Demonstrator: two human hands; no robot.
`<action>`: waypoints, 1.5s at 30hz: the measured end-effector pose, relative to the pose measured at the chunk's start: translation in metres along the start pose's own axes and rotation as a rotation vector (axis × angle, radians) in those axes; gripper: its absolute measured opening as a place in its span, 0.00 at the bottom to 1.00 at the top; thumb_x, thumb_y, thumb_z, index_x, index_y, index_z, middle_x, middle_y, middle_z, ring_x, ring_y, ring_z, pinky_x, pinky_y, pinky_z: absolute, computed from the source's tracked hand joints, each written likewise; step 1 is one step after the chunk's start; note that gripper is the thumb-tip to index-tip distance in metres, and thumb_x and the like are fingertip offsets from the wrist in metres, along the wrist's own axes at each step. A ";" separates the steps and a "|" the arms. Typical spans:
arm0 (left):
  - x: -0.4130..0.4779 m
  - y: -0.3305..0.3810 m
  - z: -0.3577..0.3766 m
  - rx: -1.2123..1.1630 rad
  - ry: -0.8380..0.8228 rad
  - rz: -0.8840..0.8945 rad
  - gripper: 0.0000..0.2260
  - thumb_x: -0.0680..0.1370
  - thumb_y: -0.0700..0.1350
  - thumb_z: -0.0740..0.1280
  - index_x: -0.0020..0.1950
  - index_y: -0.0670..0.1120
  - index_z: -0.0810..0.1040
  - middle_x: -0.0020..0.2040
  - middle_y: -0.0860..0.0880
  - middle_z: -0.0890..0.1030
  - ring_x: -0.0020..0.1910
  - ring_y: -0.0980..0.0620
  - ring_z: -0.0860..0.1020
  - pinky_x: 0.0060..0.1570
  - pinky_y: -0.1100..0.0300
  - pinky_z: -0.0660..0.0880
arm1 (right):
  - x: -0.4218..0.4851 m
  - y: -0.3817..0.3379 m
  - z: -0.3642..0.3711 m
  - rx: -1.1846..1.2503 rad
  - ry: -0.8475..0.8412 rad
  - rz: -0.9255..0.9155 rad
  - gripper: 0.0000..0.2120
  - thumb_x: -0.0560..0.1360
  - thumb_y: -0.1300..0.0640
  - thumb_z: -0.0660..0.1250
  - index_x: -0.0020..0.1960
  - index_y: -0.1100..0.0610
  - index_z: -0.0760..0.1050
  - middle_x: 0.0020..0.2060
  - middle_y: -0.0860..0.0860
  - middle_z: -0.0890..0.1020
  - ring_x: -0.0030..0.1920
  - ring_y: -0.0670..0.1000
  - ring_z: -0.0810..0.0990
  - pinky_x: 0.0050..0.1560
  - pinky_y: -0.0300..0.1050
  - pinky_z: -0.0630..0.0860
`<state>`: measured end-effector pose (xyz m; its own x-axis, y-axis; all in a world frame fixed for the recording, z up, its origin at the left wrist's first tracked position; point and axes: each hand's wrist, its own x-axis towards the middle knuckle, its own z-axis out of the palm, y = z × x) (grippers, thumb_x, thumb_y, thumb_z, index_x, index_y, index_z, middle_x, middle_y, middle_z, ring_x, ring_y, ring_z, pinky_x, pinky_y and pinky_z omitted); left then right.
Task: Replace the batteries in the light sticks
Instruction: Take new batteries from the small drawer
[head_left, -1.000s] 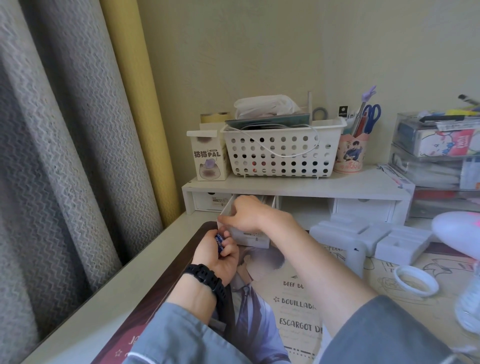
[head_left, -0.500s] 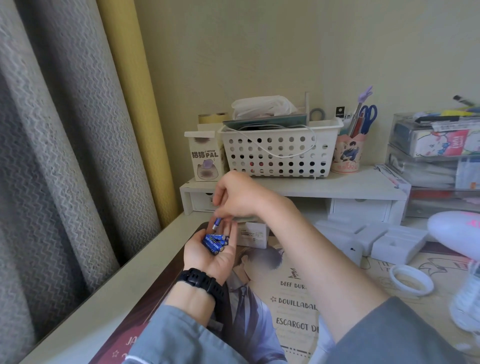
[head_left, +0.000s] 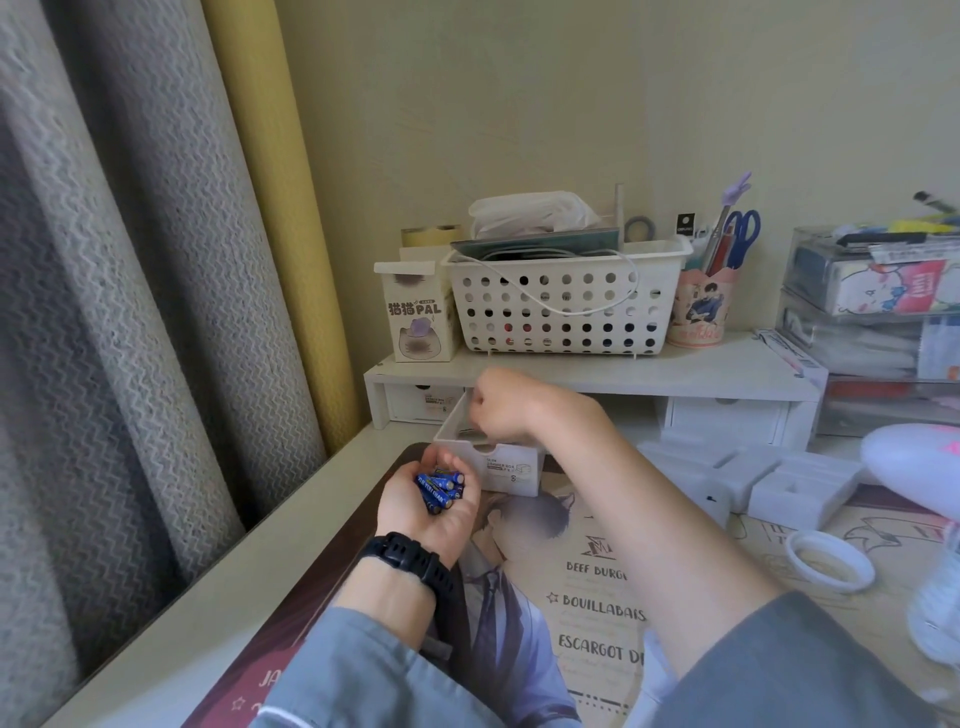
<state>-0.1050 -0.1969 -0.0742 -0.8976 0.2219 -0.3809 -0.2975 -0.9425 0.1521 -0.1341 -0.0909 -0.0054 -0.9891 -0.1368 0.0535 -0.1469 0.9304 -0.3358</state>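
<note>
**Blue batteries cupped in the left palm, right hand in the drawer**

The left hand (head_left: 434, 501) lies palm up above the printed desk mat (head_left: 587, 618), fingers curled loosely into a cup around a small heap of batteries (head_left: 440, 488). They are slim blue cylinders with glossy printed wrappers, lying roughly side by side, their long axes running from about 10 o'clock to 4 o'clock across the palm; which end is positive cannot be told. A black ribbed watch strap (head_left: 410, 561) circles that wrist above a grey-blue sleeve (head_left: 374, 670).

At 1 o'clock from the palm, the right hand (head_left: 506, 402) hangs knuckles-up over a white plastic drawer (head_left: 511, 467) pulled out from the white desk shelf (head_left: 597, 374). Its fingers dip into the drawer and are hidden, so what they grip, if anything, cannot be told.

On the shelf stands a white perforated basket (head_left: 561, 306) with round holes, a small cardboard box (head_left: 415, 317) at its 9 o'clock and a pink pen cup (head_left: 701, 317) at its 3 o'clock. A white tape ring (head_left: 828, 561) lies flat on the mat at 3 o'clock. Coarse grey woven curtains (head_left: 119, 312) hang at 9 o'clock.
</note>
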 end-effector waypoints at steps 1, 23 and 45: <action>0.000 -0.001 0.000 0.019 0.011 -0.006 0.13 0.82 0.45 0.55 0.45 0.40 0.74 0.41 0.45 0.75 0.36 0.54 0.74 0.26 0.65 0.75 | -0.001 0.002 0.001 -0.066 -0.069 0.036 0.09 0.79 0.59 0.58 0.47 0.60 0.75 0.39 0.55 0.77 0.41 0.56 0.76 0.37 0.43 0.69; 0.019 0.003 -0.009 0.108 0.023 0.048 0.10 0.82 0.44 0.55 0.55 0.41 0.73 0.47 0.45 0.73 0.46 0.53 0.70 0.67 0.62 0.65 | -0.007 -0.022 0.032 -0.224 -0.047 0.152 0.22 0.76 0.45 0.66 0.63 0.58 0.73 0.55 0.54 0.76 0.55 0.54 0.75 0.43 0.43 0.69; 0.008 -0.001 -0.004 0.104 0.016 0.036 0.12 0.82 0.44 0.54 0.45 0.42 0.73 0.36 0.48 0.71 0.33 0.55 0.69 0.39 0.64 0.70 | -0.004 -0.027 0.036 -0.555 -0.024 0.188 0.20 0.76 0.48 0.61 0.63 0.58 0.73 0.57 0.55 0.77 0.58 0.57 0.75 0.60 0.52 0.70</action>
<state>-0.1103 -0.1948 -0.0813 -0.9034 0.1832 -0.3877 -0.2979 -0.9185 0.2599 -0.1269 -0.1277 -0.0306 -0.9988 0.0464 0.0174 0.0490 0.9774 0.2055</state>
